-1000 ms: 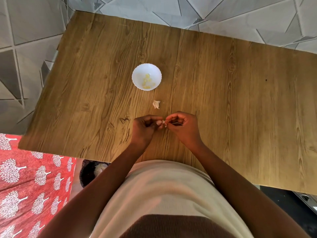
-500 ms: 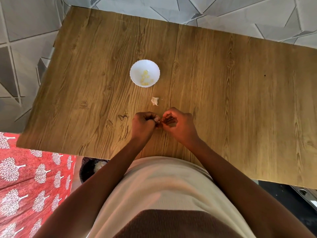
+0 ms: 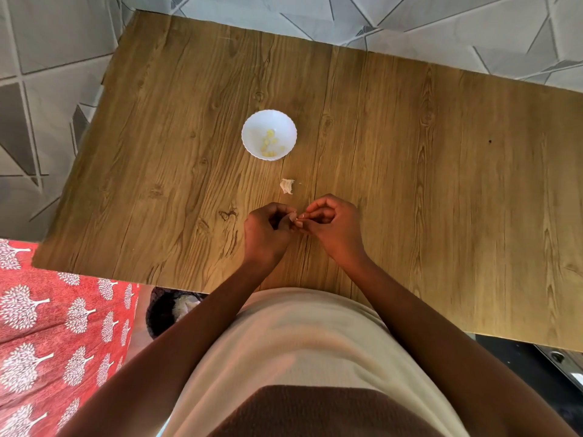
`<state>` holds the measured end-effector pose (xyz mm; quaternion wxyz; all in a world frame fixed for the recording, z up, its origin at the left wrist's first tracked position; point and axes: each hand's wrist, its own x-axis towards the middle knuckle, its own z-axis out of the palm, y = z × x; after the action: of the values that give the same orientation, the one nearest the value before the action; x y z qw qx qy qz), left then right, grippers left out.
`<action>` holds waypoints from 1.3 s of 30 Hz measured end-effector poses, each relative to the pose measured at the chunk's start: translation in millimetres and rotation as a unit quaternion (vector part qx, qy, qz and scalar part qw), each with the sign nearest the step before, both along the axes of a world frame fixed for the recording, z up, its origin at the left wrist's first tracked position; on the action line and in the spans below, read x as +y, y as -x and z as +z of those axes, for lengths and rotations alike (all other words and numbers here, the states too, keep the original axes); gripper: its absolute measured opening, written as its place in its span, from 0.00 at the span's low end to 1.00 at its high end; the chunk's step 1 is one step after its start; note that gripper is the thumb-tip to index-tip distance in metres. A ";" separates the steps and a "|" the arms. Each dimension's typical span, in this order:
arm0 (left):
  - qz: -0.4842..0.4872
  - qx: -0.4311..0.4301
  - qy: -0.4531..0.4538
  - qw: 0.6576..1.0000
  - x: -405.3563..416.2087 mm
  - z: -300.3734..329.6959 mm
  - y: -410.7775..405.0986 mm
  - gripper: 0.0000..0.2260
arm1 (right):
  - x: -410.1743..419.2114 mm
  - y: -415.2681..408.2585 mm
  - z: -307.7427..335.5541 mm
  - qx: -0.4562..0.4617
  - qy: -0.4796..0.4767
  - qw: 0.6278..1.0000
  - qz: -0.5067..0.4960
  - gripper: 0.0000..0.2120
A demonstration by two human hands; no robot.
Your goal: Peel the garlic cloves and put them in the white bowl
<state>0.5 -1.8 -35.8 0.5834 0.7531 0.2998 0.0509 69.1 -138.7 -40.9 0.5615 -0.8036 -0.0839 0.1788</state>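
Note:
A small white bowl stands on the wooden table, with several peeled yellowish cloves in it. Just nearer to me lies a small whitish piece of garlic. Below that, my left hand and my right hand meet fingertip to fingertip over the table. Together they pinch a small garlic clove, which their fingers mostly hide.
A dark round bin with something white inside sits on the floor below the table's near edge, at my left. Red cloth with white tree prints lies further left. Grey tiled floor surrounds the table.
Both hands have stayed together on the clove, with only small finger movements. The camera view has shifted slightly; bowl and garlic piece have not moved on the table.

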 end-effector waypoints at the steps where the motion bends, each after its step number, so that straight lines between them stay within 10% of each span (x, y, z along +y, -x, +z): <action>1: 0.002 0.001 -0.006 1.000 -0.4 0.6 0.3 0.04 | 1.0 0.2 0.4 0.008 -0.001 1.000 -0.002 0.13; 15: 0.068 0.039 0.095 0.992 -2.5 3.0 -4.0 0.06 | -4.2 0.6 6.4 -0.160 0.003 0.983 0.095 0.10; 39: 0.029 0.011 0.121 0.992 1.2 -3.3 9.8 0.03 | 0.8 -1.3 -10.7 0.011 -0.071 0.997 -0.004 0.10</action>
<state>-9.3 -0.5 -39.2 0.6656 0.6680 0.3320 0.0232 70.4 -137.9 -51.6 0.6191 -0.7597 -0.0865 0.1789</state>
